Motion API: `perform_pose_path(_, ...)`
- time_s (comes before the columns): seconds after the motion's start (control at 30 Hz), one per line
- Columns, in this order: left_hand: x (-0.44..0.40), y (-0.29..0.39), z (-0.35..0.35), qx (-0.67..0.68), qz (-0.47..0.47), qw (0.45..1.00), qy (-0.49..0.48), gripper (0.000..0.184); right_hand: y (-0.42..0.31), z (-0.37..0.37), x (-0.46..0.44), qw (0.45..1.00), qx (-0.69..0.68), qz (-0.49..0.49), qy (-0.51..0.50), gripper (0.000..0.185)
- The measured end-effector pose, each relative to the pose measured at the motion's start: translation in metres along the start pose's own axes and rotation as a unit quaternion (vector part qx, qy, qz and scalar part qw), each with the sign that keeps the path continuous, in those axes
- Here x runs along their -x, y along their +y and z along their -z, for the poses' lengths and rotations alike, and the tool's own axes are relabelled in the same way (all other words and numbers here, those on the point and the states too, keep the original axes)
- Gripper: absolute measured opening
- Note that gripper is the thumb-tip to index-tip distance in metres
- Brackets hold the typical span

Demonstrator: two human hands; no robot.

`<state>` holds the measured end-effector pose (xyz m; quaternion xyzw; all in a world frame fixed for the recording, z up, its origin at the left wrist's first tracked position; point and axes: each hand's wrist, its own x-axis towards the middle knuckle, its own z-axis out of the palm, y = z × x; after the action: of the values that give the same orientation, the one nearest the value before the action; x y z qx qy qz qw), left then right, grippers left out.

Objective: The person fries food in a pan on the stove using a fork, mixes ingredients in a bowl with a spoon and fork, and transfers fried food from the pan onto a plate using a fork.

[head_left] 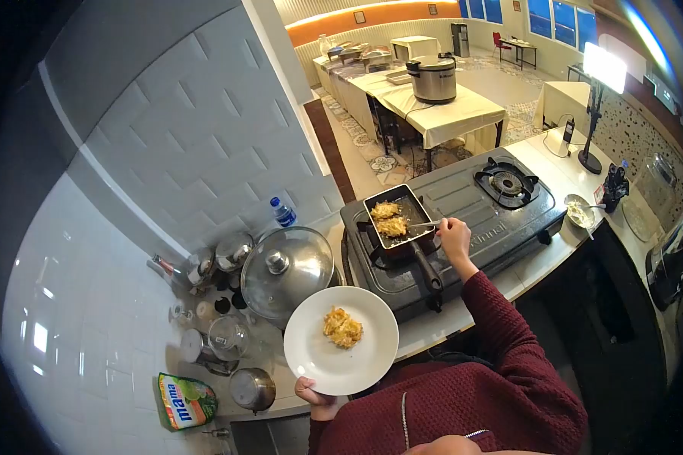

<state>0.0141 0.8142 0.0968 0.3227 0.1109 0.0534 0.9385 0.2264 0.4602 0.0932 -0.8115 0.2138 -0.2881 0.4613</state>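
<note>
My left hand (311, 393) grips the lower rim of a white plate (303, 341), which bears a golden-brown fried piece (343, 327). In my right hand (454, 236) is the handle end of a metal utensil (423, 224). Its far end touches the nearer of two fried pieces (391, 227) in a square black pan (407, 199). The pan sits on the left burner of a dark two-burner stove (470, 220), its handle pointing toward me.
Left of the stove stand a large glass-lidded pan (287, 265), a water bottle (283, 212) and several jars. A metal pot (252, 390) and a green pouch (186, 402) are lower left. A small bowl (580, 212) and a lamp (593, 114) stand right. Behind, a table holds a cooker (434, 80).
</note>
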Motion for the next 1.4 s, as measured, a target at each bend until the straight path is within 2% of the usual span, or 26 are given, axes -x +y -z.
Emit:
perform_pose_path(0.33, 0.001, 0.000, -0.005, 0.026, 0.013, 0.999, -0.022, 0.075, -0.002, 0.007, 0.007, 0.998, -0.037, 0.045, -0.003, 0.032)
perform_pose_path(0.63, -0.003, -0.002, 0.011, 0.036, 0.012, 0.999, -0.033, 0.082, -0.010, 0.022, -0.001, 0.996, 0.038, 0.059, 0.058, 0.030)
perform_pose_path(0.87, 0.000, -0.001, 0.000, 0.023, 0.003, 0.999, -0.023, 0.077, -0.010, 0.017, 0.006, 0.989, 0.008, 0.147, 0.027, 0.029)
perform_pose_path(1.2, -0.002, -0.002, 0.002, 0.019, 0.000, 0.999, -0.026, 0.076, -0.008, 0.008, 0.025, 0.993, -0.077, 0.081, 0.024, 0.029)
perform_pose_path(1.3, -0.001, -0.002, 0.001, 0.015, -0.002, 1.000, -0.017, 0.076, -0.008, 0.011, 0.028, 0.994, -0.060, 0.088, 0.025, 0.029)
perform_pose_path(1.4, 0.000, -0.002, -0.001, 0.009, 0.004, 1.000, -0.018, 0.076, -0.016, 0.022, 0.034, 0.997, -0.055, 0.053, 0.016, 0.030)
